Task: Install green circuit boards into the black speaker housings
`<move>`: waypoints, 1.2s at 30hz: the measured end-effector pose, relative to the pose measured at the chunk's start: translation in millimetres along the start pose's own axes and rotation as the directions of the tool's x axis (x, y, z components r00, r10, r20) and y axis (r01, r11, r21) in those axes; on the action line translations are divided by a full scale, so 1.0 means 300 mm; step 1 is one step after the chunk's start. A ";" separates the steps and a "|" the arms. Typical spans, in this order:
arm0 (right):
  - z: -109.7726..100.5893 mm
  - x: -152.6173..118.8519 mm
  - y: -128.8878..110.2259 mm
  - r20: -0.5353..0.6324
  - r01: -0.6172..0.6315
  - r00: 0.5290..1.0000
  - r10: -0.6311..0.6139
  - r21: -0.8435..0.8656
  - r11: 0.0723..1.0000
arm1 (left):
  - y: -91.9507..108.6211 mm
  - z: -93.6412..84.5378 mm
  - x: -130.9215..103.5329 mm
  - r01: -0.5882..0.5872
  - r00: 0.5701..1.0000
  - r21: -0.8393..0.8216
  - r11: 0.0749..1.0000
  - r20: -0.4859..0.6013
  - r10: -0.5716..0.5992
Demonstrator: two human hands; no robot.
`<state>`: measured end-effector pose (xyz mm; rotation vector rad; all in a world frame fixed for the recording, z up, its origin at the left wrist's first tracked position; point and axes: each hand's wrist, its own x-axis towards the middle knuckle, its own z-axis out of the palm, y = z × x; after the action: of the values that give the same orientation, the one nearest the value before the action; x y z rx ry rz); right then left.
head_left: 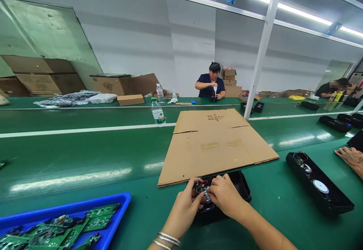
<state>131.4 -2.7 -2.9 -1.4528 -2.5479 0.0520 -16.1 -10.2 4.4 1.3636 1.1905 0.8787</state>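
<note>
Green board (200, 187), just one, is pinched by left hand (187, 201), right hand's (224, 194) grasp unclear.

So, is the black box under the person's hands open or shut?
Open. No lid covers the black box, and its hollow inside shows beside the right hand.

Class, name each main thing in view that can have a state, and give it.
Left hand: gripping a circuit board
Right hand: pinched at the board
Black case under the hands: open
Black case at right: open, white disc showing
Blue tray: holding green boards
Cardboard sheet: flat
Green-capped bottle: upright, cap on
Ceiling lights: lit
</note>
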 end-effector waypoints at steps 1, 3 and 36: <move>0.002 -0.001 -0.001 -0.008 -0.005 1.000 0.005 -0.011 1.000 | 0.002 0.000 -0.003 -0.009 1.000 0.010 1.000 0.006 0.009; 0.004 -0.002 -0.004 -0.024 -0.018 1.000 0.018 -0.027 0.999 | 0.007 0.000 -0.008 -0.020 1.000 0.034 0.999 0.009 0.020; -0.281 -0.222 -0.079 -0.171 0.122 0.983 -0.066 0.342 0.932 | 0.018 -0.115 0.042 -0.010 0.998 0.150 0.989 0.064 0.000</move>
<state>160.8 -77.7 71.9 -1.1496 -2.3279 0.3462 -45.3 10.7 13.6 1.5051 1.2245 0.7557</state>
